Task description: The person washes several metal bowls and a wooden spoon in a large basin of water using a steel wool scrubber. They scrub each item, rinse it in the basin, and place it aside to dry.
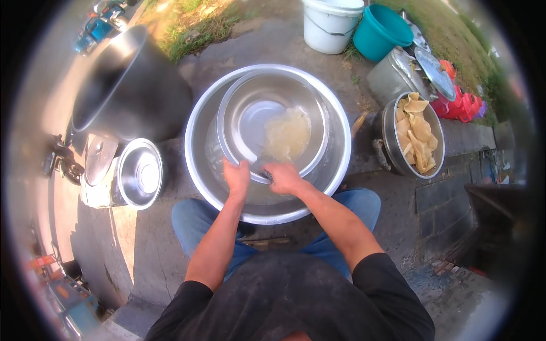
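Observation:
A wide metal basin [199,187] sits in front of me between my knees. Inside it rests a smaller metal bowl [227,108], with a pale yellowish wet mass [289,133] at its right side. My left hand [236,175] is closed on the bowl's near rim, thumb at the edge. Just to its right, my right hand [282,177] is closed over the same rim area, around a dark, blurred thing that I cannot make out. Some cloudy liquid seems to lie in the basin around the bowl.
At right stands a metal pot [392,139] filled with pale folded sheets [420,133]. Behind it are a metal container [392,74], a teal bucket [380,34] and a white bucket [331,28]. A large dark pot [136,91] and a small shiny bowl [140,173] stand at left.

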`<state>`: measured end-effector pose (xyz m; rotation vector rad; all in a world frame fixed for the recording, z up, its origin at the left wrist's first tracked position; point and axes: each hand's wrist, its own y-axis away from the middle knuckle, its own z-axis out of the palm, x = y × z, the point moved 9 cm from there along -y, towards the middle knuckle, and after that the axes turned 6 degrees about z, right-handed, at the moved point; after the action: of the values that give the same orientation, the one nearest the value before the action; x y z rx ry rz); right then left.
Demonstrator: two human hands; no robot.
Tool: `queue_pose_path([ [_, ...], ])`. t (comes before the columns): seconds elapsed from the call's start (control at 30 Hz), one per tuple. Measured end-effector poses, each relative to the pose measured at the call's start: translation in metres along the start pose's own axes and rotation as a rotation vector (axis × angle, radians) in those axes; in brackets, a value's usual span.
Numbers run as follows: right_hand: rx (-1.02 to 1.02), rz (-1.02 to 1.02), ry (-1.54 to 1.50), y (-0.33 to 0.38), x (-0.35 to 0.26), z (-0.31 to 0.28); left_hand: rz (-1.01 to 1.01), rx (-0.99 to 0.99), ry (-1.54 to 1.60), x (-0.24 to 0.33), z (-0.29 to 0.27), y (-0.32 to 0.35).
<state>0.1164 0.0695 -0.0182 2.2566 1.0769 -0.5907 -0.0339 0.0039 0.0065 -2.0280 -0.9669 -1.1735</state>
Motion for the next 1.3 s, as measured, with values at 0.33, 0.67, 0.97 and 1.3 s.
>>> queue_pose_path([
  [0.33, 0.056, -0.003, 0.27, 0.012, 0.019, -0.003, -0.047, -0.055, 0.047, 0.034, -0.028, -0.04],
  [0.67, 0.098, 0.051, 0.337, 0.019, 0.032, -0.016, -0.084, -0.117, 0.188, 0.051, -0.036, -0.039],
  [0.97, -0.041, 0.052, 0.11, 0.006, 0.006, -0.011, -0.094, -0.193, 0.13, 0.038, -0.025, -0.019],
  [1.3, -0.024, 0.021, -0.107, 0.009, -0.012, -0.023, 0.001, -0.094, 0.101, 0.046, -0.011, -0.002],
])
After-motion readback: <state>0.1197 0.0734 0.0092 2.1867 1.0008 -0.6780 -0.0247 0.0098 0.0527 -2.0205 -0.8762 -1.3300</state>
